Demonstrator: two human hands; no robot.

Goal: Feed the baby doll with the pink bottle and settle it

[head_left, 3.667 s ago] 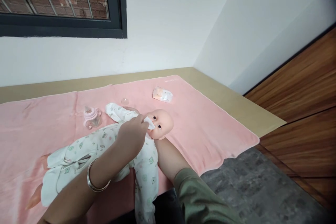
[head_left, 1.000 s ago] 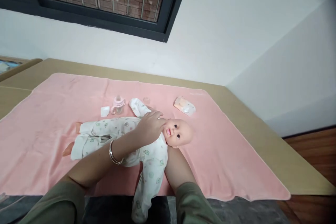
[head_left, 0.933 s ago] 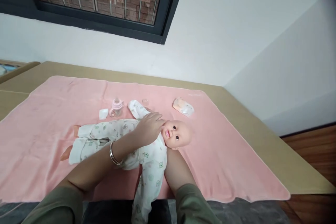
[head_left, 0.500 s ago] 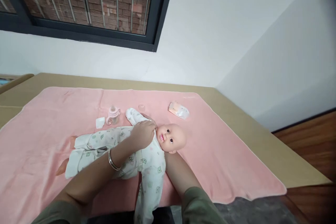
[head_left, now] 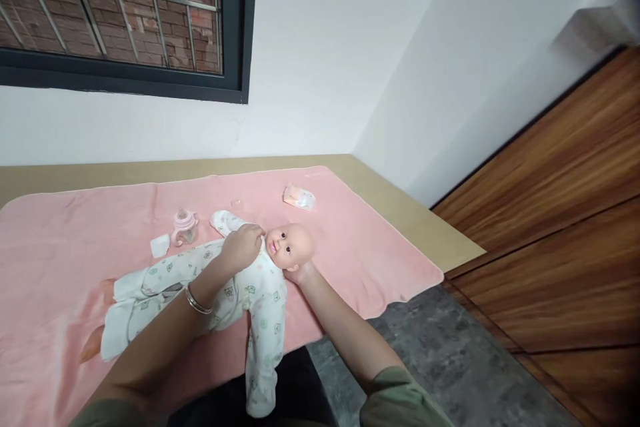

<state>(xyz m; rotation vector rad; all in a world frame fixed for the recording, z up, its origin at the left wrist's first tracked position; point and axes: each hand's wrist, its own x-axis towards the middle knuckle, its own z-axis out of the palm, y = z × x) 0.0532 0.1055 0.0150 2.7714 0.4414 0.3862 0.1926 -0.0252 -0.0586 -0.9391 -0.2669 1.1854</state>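
Observation:
A bald baby doll in a white printed outfit lies on its back, its head to the right and its bare feet to the left. My left hand, a silver bangle at the wrist, rests on its upper chest with curled fingers pinching the clothing by the collar. Under the back of the doll's head and neck is my right hand, cupping it from below; most of its fingers are hidden. One sleeve of the doll hangs over the near edge, toward my lap.
A pink blanket covers much of the tan tabletop. Behind the doll lie a pink baby bottle, a white block-like item, a small clear round piece and a soft plastic packet. Wooden panels stand at right.
My view has turned right, so everything sits farther left. My right hand has shifted from beneath the doll's shoulders to its head and neck. The left hand stays on the chest.

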